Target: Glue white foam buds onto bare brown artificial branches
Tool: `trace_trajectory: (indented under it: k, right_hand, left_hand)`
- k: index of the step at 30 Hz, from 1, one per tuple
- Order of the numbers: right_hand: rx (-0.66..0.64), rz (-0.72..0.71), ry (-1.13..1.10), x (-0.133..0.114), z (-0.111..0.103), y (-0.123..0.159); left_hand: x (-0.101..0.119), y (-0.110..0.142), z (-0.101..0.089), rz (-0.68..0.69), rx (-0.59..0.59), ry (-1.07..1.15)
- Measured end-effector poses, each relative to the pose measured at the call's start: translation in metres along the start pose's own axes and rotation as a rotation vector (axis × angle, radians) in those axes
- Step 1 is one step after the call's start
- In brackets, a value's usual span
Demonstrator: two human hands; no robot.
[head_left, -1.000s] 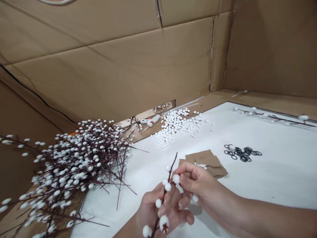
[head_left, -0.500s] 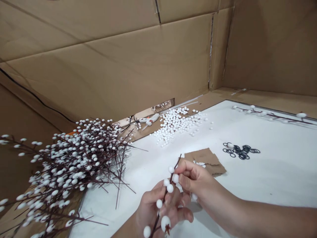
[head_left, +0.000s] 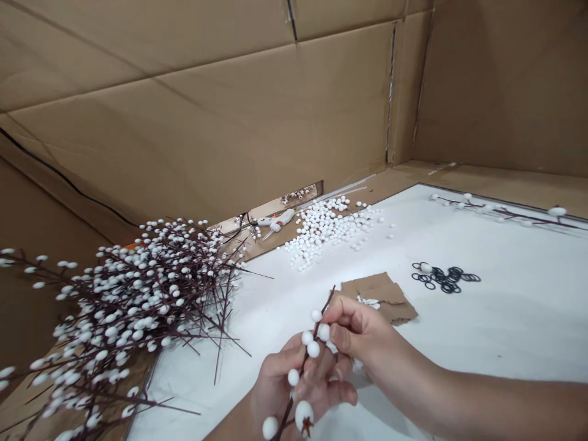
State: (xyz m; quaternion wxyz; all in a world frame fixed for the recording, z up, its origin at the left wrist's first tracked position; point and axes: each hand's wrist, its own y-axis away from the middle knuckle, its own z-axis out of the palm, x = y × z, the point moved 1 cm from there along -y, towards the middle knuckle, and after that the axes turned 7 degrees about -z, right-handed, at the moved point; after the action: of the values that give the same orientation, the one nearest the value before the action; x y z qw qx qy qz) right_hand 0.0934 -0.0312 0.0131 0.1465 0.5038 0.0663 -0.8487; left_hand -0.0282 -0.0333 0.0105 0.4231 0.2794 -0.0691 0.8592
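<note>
An artificial berry branch [head_left: 288,409], a thin dark brown stem with round white berries, slants up through the middle of the lower frame. My left hand [head_left: 280,376] is closed around its middle, with some fingers spread out behind the stem. My right hand [head_left: 362,331] pinches a white berry [head_left: 324,332] at the upper part of the stem between thumb and index finger. The bare stem tip points up beside the right index finger. A larger berry [head_left: 304,416] with a brown star-shaped end hangs near the bottom. The right hand's other fingers are partly hidden.
A heap of berry branches [head_left: 151,294] fills the left side. Behind the hands lie loose white berries [head_left: 321,226], a glue gun [head_left: 278,220], a torn cardboard piece [head_left: 383,291] and black rings [head_left: 445,280]. Another branch [head_left: 509,213] lies back right. Cardboard walls [head_left: 206,135] enclose the table.
Almost nothing differs. Both hands and the branch sit a few pixels further left, with the same hold on branch and berry.
</note>
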Motion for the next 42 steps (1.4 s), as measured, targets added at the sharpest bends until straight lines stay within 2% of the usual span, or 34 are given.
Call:
trace_trajectory:
  k: [5,9,22,29,35,40,42]
  right_hand:
    - [-0.019,0.017,-0.043,0.004,0.0,-0.001]
    - [-0.022,0.007,-0.064,0.003,0.0,0.001]
    - [-0.034,-0.003,-0.11,-0.002,0.005,0.003]
    - [0.012,0.002,-0.083,0.0,0.003,-0.001]
    - [0.011,-0.041,-0.11,0.006,-0.006,-0.008]
    - [0.034,-0.102,0.011,-0.001,-0.012,-0.011]
    - [0.085,-0.149,0.1,-0.004,-0.014,-0.012]
  left_hand:
    - [-0.001,-0.002,0.0,-0.01,-0.032,-0.015]
    - [0.0,0.0,0.0,-0.03,-0.013,-0.002]
    - [-0.001,0.0,-0.006,0.034,-0.05,0.136]
    - [0.003,0.0,-0.004,-0.005,-0.104,0.047]
    - [0.01,0.0,-0.011,-0.13,0.038,-0.123]
    - [0.021,0.002,-0.009,-0.165,0.157,-0.235]
    - [0.028,0.003,-0.003,-0.155,0.259,-0.36]
